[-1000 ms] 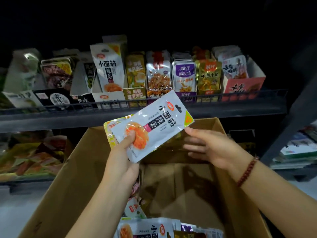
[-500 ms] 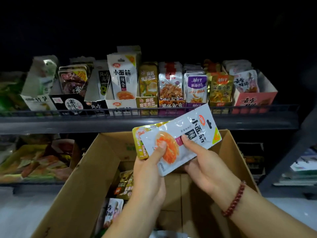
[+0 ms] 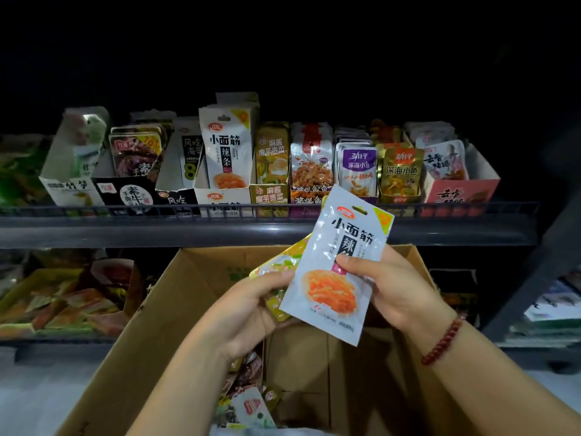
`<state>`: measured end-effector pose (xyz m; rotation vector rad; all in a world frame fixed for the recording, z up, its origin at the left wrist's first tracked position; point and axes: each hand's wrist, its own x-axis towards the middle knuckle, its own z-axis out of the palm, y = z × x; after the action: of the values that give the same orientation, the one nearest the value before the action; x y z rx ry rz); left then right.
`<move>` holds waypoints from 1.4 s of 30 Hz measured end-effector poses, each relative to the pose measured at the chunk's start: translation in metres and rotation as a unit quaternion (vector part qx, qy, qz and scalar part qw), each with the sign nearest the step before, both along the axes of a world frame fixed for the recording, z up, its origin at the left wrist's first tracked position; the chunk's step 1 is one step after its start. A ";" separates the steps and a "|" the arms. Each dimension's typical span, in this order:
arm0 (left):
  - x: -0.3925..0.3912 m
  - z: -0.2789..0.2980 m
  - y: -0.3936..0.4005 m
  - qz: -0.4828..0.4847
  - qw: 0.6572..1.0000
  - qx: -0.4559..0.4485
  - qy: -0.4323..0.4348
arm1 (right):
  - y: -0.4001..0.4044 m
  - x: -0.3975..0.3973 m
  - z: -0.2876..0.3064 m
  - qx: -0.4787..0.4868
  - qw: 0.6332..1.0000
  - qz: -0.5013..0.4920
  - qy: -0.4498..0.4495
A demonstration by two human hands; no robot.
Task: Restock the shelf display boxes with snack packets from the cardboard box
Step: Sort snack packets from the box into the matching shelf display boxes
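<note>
Right hand pinching white gluten-strip packet, long axis near upright, over cardboard box; left hand grips yellow packet; matching display box up-left at shelf front edge.

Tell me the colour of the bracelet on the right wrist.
Dark red beads, on the bracelet, seen in the head view.

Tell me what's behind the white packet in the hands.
Behind the white packet, a yellow-green packet held by the left hand; most of its face is covered.
</note>
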<state>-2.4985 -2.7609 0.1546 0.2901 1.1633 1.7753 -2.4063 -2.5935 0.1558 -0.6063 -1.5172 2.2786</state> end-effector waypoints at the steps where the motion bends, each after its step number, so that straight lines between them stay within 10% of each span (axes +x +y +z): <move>1: -0.002 0.001 -0.001 -0.003 1.000 -0.009 0.012 | -0.002 -0.001 0.001 0.013 1.000 0.007 0.001; 9: -0.026 0.016 -0.024 -0.023 0.998 0.043 -0.038 | -0.011 -0.014 0.026 0.044 0.998 0.039 0.033; 27: -0.067 0.031 -0.056 0.158 0.973 0.046 0.162 | -0.064 -0.119 0.061 0.107 0.992 0.047 0.043; 42: -0.129 0.005 -0.073 0.454 0.870 -0.049 0.187 | -0.091 -0.228 0.089 0.189 0.982 0.012 0.026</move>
<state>-2.6273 -2.8336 0.1591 -0.0019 1.8603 2.5230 -2.6344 -2.6843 0.2444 -0.4169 -1.8725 1.9284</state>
